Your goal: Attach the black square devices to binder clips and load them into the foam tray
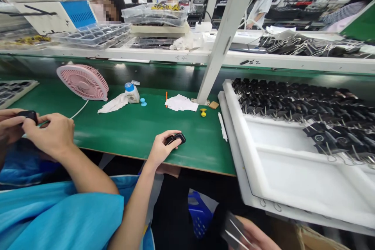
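My left hand (159, 149) is closed around a small black device (179, 138) with rounded ends, just above the green bench top (123, 125). Low in the picture, my right hand (254, 234) grips a black binder clip (236, 231) with silver wire handles; it is blurred by motion and partly cut off by the bottom edge. To the right, a white foam tray (253, 164) holds rows of black parts (281, 97) with binder clips on them.
A co-worker in a blue top (61, 215) sits close on the left, hands (52, 131) on another black device (29, 116). On the bench are a pink fan (84, 82), bottle (132, 93), papers (181, 102), yellow knob (203, 112) and white pen (222, 126). A slanted post (221, 43) rises behind.
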The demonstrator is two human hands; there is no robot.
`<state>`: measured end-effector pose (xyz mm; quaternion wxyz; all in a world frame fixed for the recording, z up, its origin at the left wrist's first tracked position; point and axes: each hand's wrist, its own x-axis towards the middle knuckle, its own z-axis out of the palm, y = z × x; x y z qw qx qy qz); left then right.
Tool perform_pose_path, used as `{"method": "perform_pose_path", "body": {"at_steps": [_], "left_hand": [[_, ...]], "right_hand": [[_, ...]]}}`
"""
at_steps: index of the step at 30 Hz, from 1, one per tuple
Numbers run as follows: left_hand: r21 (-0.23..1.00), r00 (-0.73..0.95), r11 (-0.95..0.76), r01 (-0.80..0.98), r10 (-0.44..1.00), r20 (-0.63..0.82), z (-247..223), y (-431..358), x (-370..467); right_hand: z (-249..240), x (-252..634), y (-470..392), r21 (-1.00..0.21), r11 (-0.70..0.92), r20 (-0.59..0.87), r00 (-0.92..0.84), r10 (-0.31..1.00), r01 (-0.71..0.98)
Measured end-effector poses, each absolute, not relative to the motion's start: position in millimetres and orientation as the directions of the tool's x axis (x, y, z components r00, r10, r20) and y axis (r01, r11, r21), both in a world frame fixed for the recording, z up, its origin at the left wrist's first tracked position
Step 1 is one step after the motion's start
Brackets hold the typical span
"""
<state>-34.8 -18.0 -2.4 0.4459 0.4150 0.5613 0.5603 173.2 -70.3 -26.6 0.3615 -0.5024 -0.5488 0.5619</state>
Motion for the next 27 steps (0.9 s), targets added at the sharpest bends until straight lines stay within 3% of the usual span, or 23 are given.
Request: {"method": "perform_pose_path", "body": {"at_steps": [3, 6, 12, 20, 27], "left_hand": [[0.999, -0.268, 0.007, -0.052, 0.963, -0.020, -3, -17, -35], [0.998, -0.279, 0.001, -0.068, 0.960, -0.019, -4, -15, -35], [0.995, -0.271, -0.017, -0.097, 0.962, -0.010, -3, -16, -37], [0.991, -0.140, -0.035, -0.131, 0.990, 0.016, -7, -21, -42], [0.996, 0.064, 0.089, -0.015, 0.994, -0.088, 0, -25, -44]], "right_hand": [[-40, 203, -61, -0.981, -0.167, -0.183, -0.191, 0.965, 0.094], [-23, 189, -45, -0.983, -0.179, -0.185, -0.189, 0.964, 0.052], [-1, 168, 6, -0.932, -0.242, -0.148, -0.325, 0.934, -0.271], [-14, 180, 12, -0.994, -0.086, -0.052, -0.378, 0.924, -0.074], [-14, 187, 10, -0.989, 0.106, 0.046, -0.476, 0.878, 0.101]]}}
